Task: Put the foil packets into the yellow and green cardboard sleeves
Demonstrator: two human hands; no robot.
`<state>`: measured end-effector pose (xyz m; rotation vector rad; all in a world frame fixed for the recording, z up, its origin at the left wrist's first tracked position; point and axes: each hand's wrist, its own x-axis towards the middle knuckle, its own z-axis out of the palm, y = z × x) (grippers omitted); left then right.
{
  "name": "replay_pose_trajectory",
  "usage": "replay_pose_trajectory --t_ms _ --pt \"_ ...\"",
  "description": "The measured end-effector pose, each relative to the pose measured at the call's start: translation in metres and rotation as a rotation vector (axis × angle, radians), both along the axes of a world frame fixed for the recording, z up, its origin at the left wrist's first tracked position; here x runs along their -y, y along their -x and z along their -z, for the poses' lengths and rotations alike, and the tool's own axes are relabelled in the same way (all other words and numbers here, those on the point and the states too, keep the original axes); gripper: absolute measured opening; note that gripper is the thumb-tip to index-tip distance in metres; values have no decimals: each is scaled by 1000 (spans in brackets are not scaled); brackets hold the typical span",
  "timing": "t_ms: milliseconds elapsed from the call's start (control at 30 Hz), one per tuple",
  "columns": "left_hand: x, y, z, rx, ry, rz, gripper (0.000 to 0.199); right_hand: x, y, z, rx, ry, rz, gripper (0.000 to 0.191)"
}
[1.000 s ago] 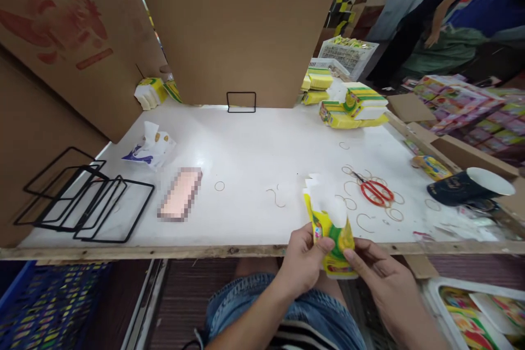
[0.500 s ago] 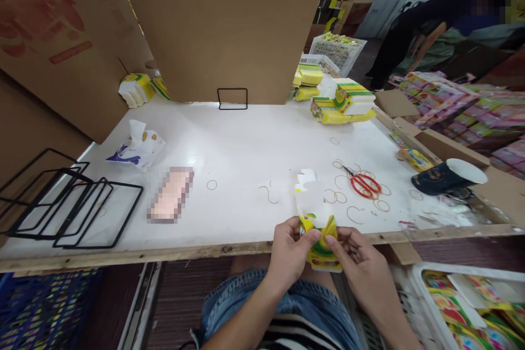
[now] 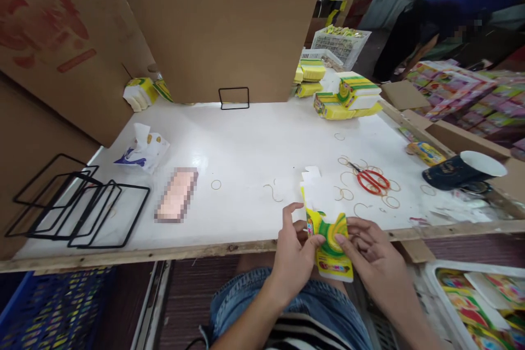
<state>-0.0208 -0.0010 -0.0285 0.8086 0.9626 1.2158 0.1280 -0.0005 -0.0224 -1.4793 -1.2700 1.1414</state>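
Between my two hands, at the table's front edge, is a yellow and green printed carton (image 3: pixel 334 249) with a white flap standing up at its far end. My left hand (image 3: pixel 293 254) grips its left side, thumb on the printed face and the index finger lifted. On the right side my right hand (image 3: pixel 371 249) pinches it, the thumb pressed on the front and the other fingers curled behind. Beyond the carton, red-handled scissors (image 3: pixel 372 181) lie among several loose rubber bands (image 3: pixel 343 193).
Stacked yellow cartons (image 3: pixel 348 99) stand at the back right. A dark mug (image 3: pixel 451 172) lies tipped near the right edge. Black wire stands (image 3: pixel 110 216), a tissue pack (image 3: pixel 143 150) and a pink blurred object (image 3: pixel 176 195) are on the left. A white crate (image 3: pixel 435 284) sits lower right.
The carton now shows more of its printed face toward me and looks flatter. My left index finger has lifted. The view has shifted slightly.
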Motion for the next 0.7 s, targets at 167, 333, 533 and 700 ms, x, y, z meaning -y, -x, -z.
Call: replay_pose_trajectory --t_ms 167,333,533,700 --pt "2 6 -11 -21 -118 168 57 -2 -11 -10 -63 -33 -116 55" --pt "2 10 -3 -9 -71 312 44 -4 -27 -13 99 7 -203 32" --pt "3 9 0 60 -17 350 48 -6 -30 -10 358 -184 -124 30" --pt "3 13 -10 77 -40 356 76 -9 -23 -8 513 -333 61 33"
